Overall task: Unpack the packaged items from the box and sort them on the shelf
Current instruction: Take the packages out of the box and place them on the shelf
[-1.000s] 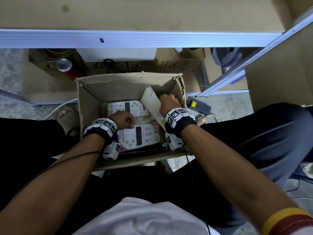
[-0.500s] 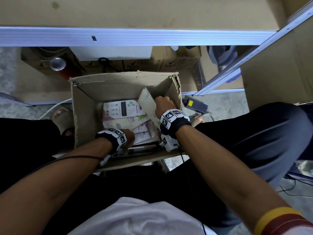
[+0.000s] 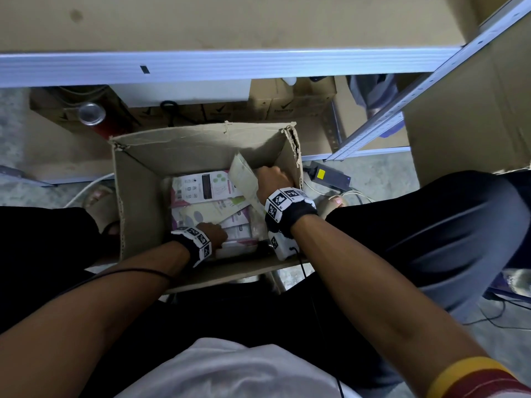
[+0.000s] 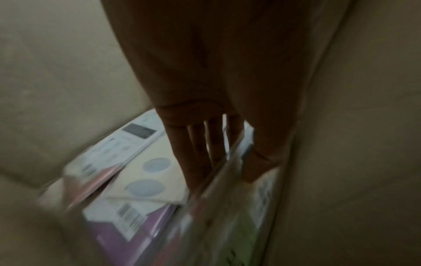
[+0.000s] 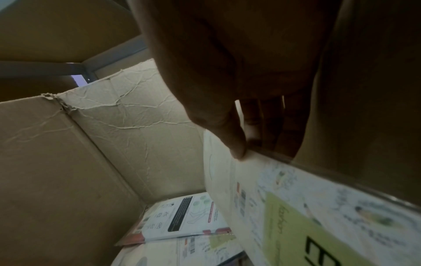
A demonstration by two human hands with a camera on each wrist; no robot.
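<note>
Reaching down into the open cardboard box (image 3: 198, 147) with both hands. Right hand (image 3: 271, 179) pinching the top edge of a pale packet (image 3: 244, 179), thumb (image 5: 230, 138) against its printed face, packet tilted up against the right box wall. Left hand (image 3: 212, 234) low by the near wall, fingers (image 4: 198, 153) extended and slipped behind a clear-wrapped packet (image 4: 223, 207), thumb on its other side. More flat packets (image 3: 201, 188) stacked on the box bottom. Metal shelf (image 3: 230, 66) just beyond.
</note>
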